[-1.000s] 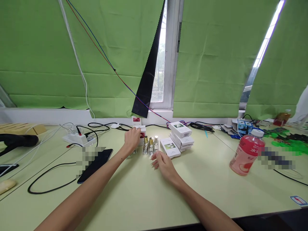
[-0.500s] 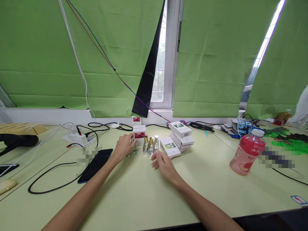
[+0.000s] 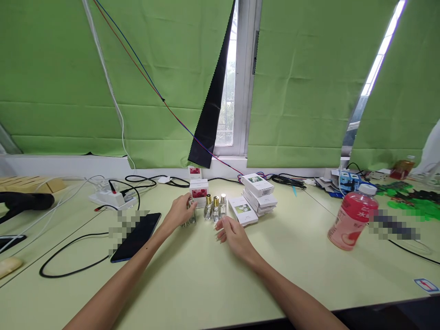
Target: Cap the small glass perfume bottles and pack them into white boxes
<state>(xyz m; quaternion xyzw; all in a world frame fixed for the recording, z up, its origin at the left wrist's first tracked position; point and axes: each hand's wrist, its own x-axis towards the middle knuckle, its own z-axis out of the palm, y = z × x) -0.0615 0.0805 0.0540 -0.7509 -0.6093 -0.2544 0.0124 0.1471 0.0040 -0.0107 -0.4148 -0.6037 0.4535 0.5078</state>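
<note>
My left hand (image 3: 180, 211) is closed around a small glass bottle (image 3: 192, 213) at the table's middle; part of it and perhaps another bottle beside it are hidden by the fingers. To its right stand three small glass bottles (image 3: 216, 210) close together, two with gold caps and one with a silver cap. Just in front of them my right hand (image 3: 233, 233) hovers with bent, spread fingers and nothing in it. White boxes with a red picture (image 3: 198, 192) stand behind the left hand. Right of the bottles, a white box with a green picture (image 3: 243, 211) leans by a stack of similar boxes (image 3: 259, 195).
A black phone (image 3: 137, 238) and looped cables lie on the left, near a white power strip (image 3: 110, 198). At the right stand a pink drink bottle (image 3: 352, 220) and green pieces (image 3: 415, 201). Black cable (image 3: 288, 180) lies along the back.
My left hand has shifted slightly toward me and left, showing more of the red-pictured box and the bottle at its fingertips. My right hand has barely moved.
</note>
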